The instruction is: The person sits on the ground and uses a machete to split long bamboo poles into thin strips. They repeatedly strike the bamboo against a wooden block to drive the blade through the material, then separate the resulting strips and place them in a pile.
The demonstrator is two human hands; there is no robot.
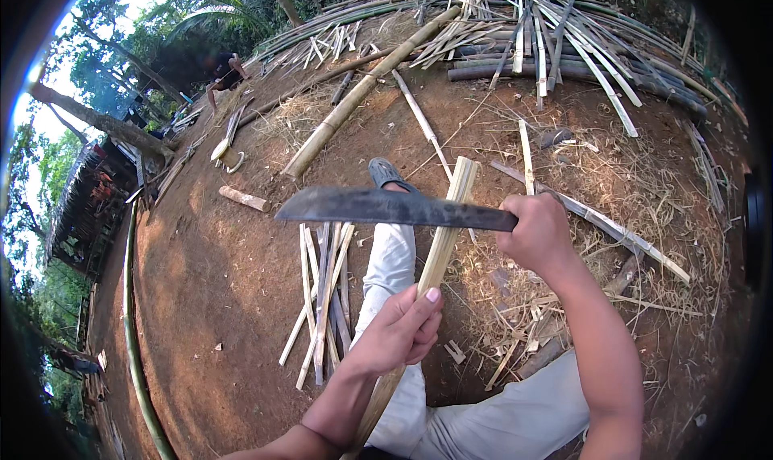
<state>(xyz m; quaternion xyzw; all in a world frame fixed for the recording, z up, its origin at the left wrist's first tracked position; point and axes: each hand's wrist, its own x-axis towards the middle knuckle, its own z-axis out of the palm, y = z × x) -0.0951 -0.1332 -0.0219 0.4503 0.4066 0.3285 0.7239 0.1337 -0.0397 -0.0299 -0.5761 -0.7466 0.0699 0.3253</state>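
Bare dirt yard littered with split bamboo; left hand (400,331) clamps a bamboo strip (441,247) over the outstretched leg, right hand (538,235) fisted on a dark machete (386,207) above it — a glancing blade risks fingers or shin.

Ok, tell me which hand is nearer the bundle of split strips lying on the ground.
Left. The left hand grips the bamboo slat right beside the strips; the right hand holds the knife farther away.
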